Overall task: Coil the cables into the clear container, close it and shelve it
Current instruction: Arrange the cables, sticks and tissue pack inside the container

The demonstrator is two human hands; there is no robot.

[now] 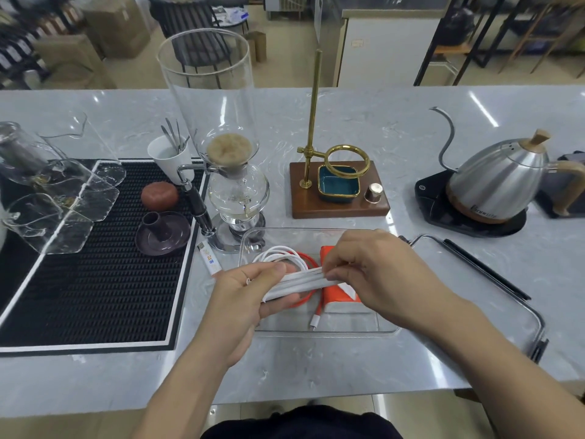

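A clear container (319, 330) lies open on the grey counter in front of me. Inside it are a coiled white cable (278, 253), an orange cable (311, 259) whose white plug end (315, 321) points toward me, and an orange block (343, 301). Above the container I hold a folded bundle of white cable (304, 282) between both hands. My left hand (250, 293) grips its left end, and my right hand (376, 274) pinches its right end. The container's clear lid (481, 280), with a black edge strip, lies on the counter to the right.
A glass siphon brewer (235, 191) stands just behind the container. A black drip mat (104, 258) with glassware, a white cup and a dark saucer is at left. A brass stand on a wooden base (338, 193) and a steel kettle (497, 185) sit behind. A white lighter (209, 258) lies beside the container.
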